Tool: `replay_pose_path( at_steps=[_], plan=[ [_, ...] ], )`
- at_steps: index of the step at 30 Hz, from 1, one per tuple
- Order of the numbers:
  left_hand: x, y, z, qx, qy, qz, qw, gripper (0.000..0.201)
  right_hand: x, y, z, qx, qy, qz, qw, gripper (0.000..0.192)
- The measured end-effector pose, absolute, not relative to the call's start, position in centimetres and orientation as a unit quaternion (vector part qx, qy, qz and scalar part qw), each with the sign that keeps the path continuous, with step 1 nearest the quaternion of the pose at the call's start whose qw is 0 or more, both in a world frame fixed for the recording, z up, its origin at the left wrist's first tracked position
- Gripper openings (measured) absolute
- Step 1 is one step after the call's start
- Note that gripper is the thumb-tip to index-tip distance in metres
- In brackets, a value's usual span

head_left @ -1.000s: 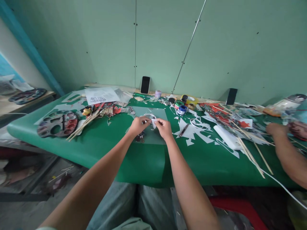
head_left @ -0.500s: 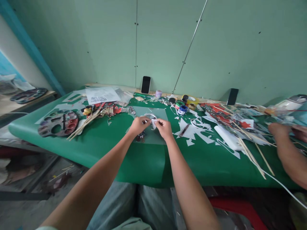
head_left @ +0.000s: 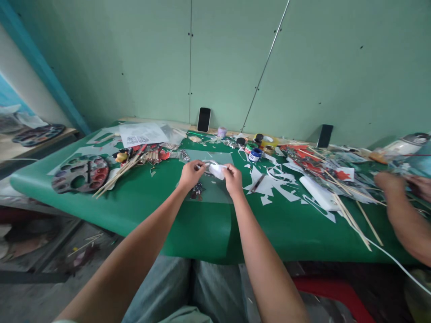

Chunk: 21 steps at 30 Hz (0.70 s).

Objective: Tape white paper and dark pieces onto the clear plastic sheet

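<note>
My right hand (head_left: 233,178) pinches a small white slip of paper or film (head_left: 217,171) at its right end. Facing it, my left hand (head_left: 191,175) is closed in a pinch near the slip's other side; what its fingertips hold is too small to tell. Just behind the slip, partly covered, lies a whitish ring-shaped thing (head_left: 209,162). Under both hands is a translucent sheet (head_left: 217,195) on the green table cover (head_left: 141,211). A small dark patterned piece (head_left: 197,190) rests on that sheet, next to my left wrist.
Left stand a paint palette (head_left: 81,174) and thin sticks (head_left: 117,177). Paint jars (head_left: 255,154), a craft knife (head_left: 257,184) and white scraps (head_left: 284,190) lie right. A phone (head_left: 204,120) leans at the wall. Another person's arm (head_left: 400,215) reaches in at far right.
My hands have moved apart slightly, the left one to the left. More of the white slip now shows between them, held by my right hand.
</note>
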<state>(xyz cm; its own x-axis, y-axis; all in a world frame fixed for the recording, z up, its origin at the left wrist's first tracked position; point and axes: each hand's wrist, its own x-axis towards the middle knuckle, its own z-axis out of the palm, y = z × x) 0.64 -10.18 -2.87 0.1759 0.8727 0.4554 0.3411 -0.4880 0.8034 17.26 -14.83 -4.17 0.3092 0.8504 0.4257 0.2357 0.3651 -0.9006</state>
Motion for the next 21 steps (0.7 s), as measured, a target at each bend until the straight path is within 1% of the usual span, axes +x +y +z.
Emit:
replay_pose_path(
  at_steps=[5,6,8,9,12,14,16,18,21],
  plan=[
    [0.17,-9.71,-3.15,0.642,0.470,0.549,0.253,0.029,17.28,-14.92,-4.16,-0.507,-0.538,0.246,0.627,0.032],
    [0.14,-9.61,-3.22,0.635,0.472,0.559,0.249,0.027,17.28,-14.96,-4.18,-0.507,-0.541,0.246,0.624,0.032],
    [0.19,-9.45,-3.32,0.633,0.461,0.574,0.239,0.016,17.31,-15.00,-4.26,-0.509,-0.547,0.247,0.617,0.034],
    [0.26,-9.42,-3.35,0.644,0.444,0.577,0.234,0.016,17.33,-15.01,-4.30,-0.510,-0.550,0.247,0.614,0.035],
    [0.57,-9.52,-3.28,0.721,0.363,0.537,0.245,0.023,17.33,-14.97,-4.36,-0.512,-0.557,0.248,0.605,0.036],
    [0.76,-9.71,-3.17,0.777,0.323,0.467,0.271,0.024,17.28,-14.92,-4.36,-0.516,-0.563,0.241,0.599,0.037],
    [0.87,-9.89,-3.08,0.805,0.314,0.410,0.293,0.026,17.22,-14.88,-4.36,-0.520,-0.568,0.228,0.596,0.037],
    [0.89,-9.98,-3.06,0.802,0.320,0.400,0.308,0.027,17.19,-14.87,-4.39,-0.520,-0.573,0.216,0.596,0.038],
    [0.82,-9.94,-3.18,0.778,0.330,0.426,0.324,0.032,17.24,-14.90,-4.43,-0.513,-0.586,0.220,0.588,0.039]
  ],
)
